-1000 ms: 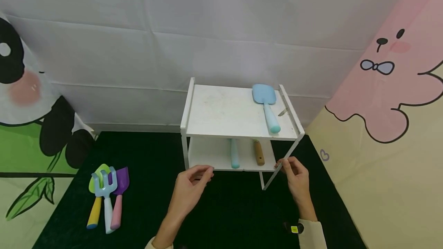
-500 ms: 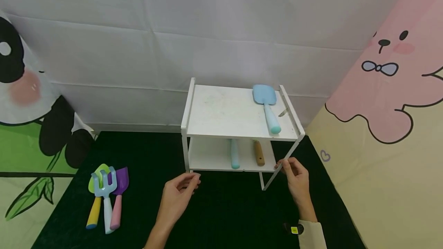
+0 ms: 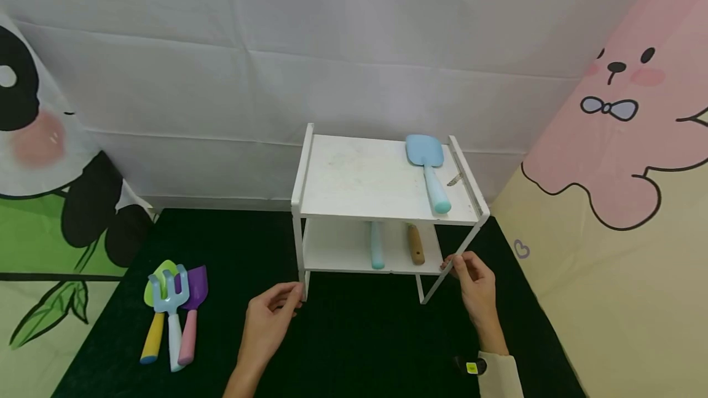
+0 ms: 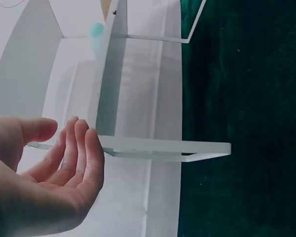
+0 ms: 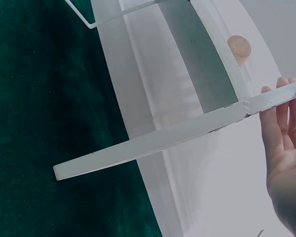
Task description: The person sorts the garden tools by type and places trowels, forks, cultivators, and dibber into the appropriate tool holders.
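A white two-tier shelf (image 3: 359, 180) stands in the middle of the head view. On its upper board lies a light blue toy shovel (image 3: 424, 151) with a turquoise handle. A turquoise handle (image 3: 377, 245) and a brown wooden handle (image 3: 415, 244) show on the lower board; their far ends are hidden under the top. My right hand (image 3: 477, 287) holds the right front leg, fingers behind it. My left hand (image 3: 268, 318) is at the left front leg (image 4: 163, 146), fingers loosely bent and thumb apart; whether the fingertips touch it I cannot tell.
On the dark green cloth (image 3: 354, 349) at the left lie a light blue toy fork (image 3: 170, 296), a purple scoop (image 3: 196, 287) with a pink handle, and a green tool (image 3: 157, 278) with a yellow handle. A white sheet (image 3: 221, 97) hangs behind the shelf.
My left hand has moved left and slightly down, from below the lower board's front edge to the left front leg. My right hand has stayed on the right leg.
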The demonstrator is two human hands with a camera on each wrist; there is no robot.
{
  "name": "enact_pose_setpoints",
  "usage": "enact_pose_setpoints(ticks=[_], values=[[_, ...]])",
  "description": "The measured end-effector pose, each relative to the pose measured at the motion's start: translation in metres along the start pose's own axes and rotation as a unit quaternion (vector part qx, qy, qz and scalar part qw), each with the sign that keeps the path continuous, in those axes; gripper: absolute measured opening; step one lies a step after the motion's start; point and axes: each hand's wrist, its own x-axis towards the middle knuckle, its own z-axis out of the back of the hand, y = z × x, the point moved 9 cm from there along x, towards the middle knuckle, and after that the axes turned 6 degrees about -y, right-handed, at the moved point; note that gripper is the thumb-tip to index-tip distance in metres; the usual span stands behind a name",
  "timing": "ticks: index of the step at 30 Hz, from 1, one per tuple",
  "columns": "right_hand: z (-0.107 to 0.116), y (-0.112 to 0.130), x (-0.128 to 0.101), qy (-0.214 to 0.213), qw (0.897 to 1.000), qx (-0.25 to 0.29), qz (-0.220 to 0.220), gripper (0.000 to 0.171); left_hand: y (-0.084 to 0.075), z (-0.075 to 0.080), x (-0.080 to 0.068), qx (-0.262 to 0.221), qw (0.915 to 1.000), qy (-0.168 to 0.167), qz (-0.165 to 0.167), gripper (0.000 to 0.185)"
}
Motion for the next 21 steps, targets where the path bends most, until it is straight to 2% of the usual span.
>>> enact_pose_setpoints(ticks=[6,13,21], values=[[0.001,0.000,0.000,-0.004,1.000,0.003,0.002,0.020,0.009,0.011,0.003,0.017,0.9995,-0.025,-0.003,0.025],[0.000,0.000,0.000,-0.002,1.000,0.005,-0.003,0.020,0.020,0.023,0.005,0.031,0.9988,-0.039,-0.002,0.026],[0.000,0.000,-0.001,-0.001,1.000,-0.001,-0.005,0.020,0.034,0.037,0.007,0.047,0.9975,-0.050,0.017,0.027]])
